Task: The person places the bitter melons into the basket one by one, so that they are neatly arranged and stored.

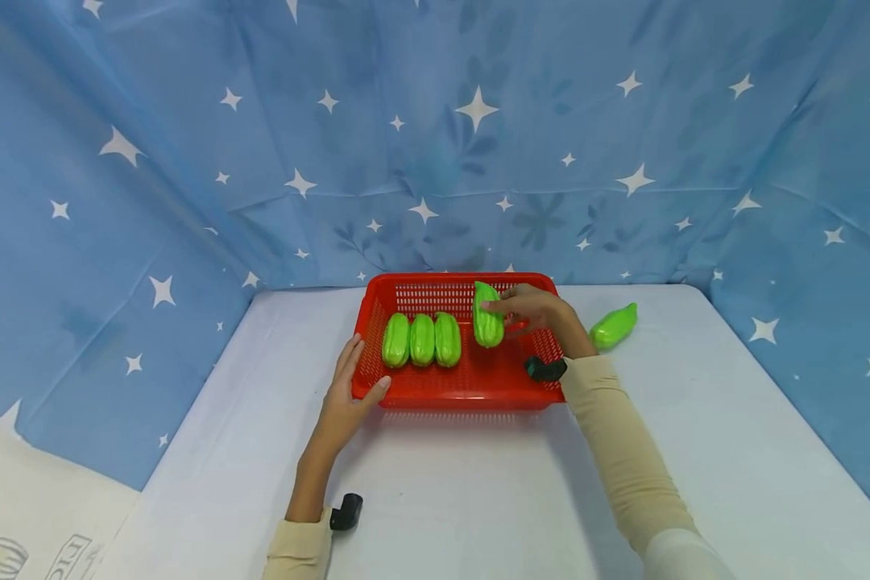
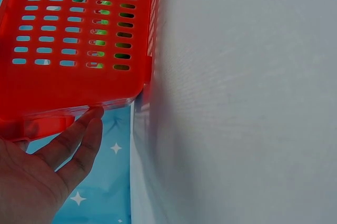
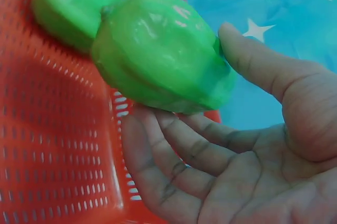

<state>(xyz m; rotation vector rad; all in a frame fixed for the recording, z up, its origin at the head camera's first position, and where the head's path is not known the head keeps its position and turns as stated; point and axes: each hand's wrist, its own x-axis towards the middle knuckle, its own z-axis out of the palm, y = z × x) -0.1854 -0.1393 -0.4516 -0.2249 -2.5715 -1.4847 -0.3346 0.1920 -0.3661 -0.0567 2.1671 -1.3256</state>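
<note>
A red slatted basket (image 1: pixel 471 391) stands on the white table, with three ridged green gourds (image 1: pixel 422 340) side by side in its left half. My right hand (image 1: pixel 532 308) holds another ridged green gourd (image 1: pixel 487 316) upright over the basket's right part. In the right wrist view the thumb (image 3: pixel 253 58) is on one side of that gourd (image 3: pixel 158 50) and the curled fingers are under the other. My left hand (image 1: pixel 344 407) rests at the basket's left front corner. In the left wrist view its fingers (image 2: pixel 79 155) are fairly straight and touch the basket wall (image 2: pixel 68 87).
One more green gourd (image 1: pixel 614 326) lies on the table to the right of the basket, beyond my right forearm. A blue star-patterned cloth (image 1: pixel 435 145) hangs behind and on both sides of the white tabletop (image 1: pixel 464 491).
</note>
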